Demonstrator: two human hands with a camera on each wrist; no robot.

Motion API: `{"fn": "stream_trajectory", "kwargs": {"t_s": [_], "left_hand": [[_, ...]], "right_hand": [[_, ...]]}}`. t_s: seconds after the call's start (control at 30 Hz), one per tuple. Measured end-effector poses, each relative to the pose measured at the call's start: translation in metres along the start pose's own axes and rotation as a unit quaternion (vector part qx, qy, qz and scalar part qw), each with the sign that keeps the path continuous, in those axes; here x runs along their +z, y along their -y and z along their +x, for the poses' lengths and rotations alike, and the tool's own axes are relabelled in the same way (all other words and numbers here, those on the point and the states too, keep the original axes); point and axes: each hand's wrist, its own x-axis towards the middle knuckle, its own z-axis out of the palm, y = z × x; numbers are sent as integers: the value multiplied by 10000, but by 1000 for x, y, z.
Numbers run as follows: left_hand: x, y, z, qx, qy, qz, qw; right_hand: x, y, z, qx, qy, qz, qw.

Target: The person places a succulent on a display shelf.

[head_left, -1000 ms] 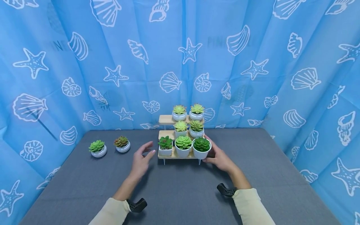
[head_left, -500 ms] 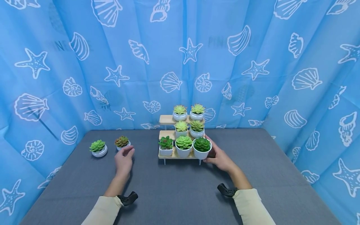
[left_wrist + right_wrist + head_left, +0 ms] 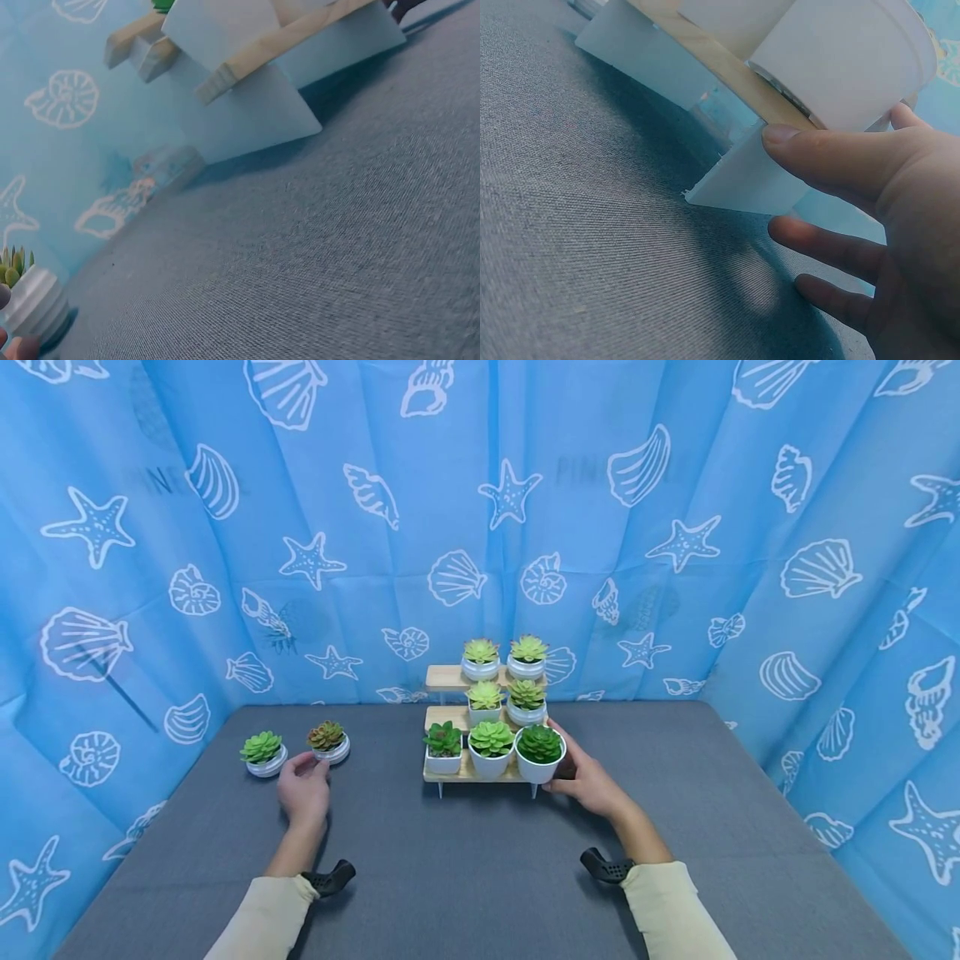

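My left hand (image 3: 303,789) is at a small white round pot (image 3: 332,752) with a reddish-brown succulent (image 3: 326,735). The fingertips are right at its near left side. In the left wrist view that pot (image 3: 34,304) stands upright on the cloth, beside partly cut-off fingertips (image 3: 21,348). My right hand (image 3: 588,785) holds the right end of a three-tier wooden plant stand (image 3: 447,717). In the right wrist view its thumb (image 3: 784,135) lies on the bottom shelf's end, below a large white pot (image 3: 847,60); two lower fingers are spread free.
A second pot with a green succulent (image 3: 262,753) stands left of the left hand. Several potted succulents, among them a dark green one (image 3: 539,745), fill much of the stand. A grey cloth (image 3: 480,868) covers the table; a blue shell-print curtain (image 3: 480,527) hangs behind.
The left hand has moved left from beside the stand, passing in front of the reddish-brown succulent's pot to its left side. The right hand has stayed at the stand; the pots have not moved.
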Motion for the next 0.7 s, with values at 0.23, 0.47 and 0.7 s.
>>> {"fn": "stream_trajectory", "kwargs": {"t_s": [0.23,0.47,0.7], "left_hand": [[3,-1,5,-124,29,127,9998],[9,2,13,-80,237,385,9989],[16,3,20,226,406,549,9974]], "right_hand": [[0,-1,0,0,11,42,10000],[0,-1,0,-13,8,98,10000],[0,-1,0,-86,9,78,9999]]}}
